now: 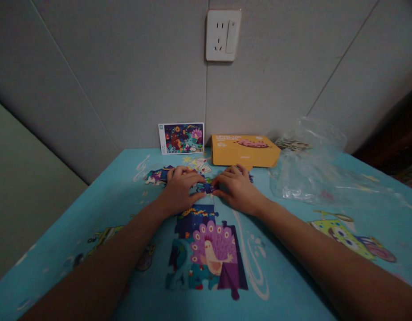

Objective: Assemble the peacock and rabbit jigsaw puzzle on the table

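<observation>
Both hands, left and right, pinching small puzzle pieces between them. Joined peacock section lying just nearer than hands; forearms hovering close, sleeve-less wrists possibly dragging edge pieces loose.

Both my forearms reach forward and angle inward; my left hand and right hand hover close together, palms down, fingers curled, thumbs pointing toward each other.

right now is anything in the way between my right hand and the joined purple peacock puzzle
Nothing visible stands in the way: between the right hand and the joined purple peacock puzzle, only light-blue printed table surface shows.
</observation>
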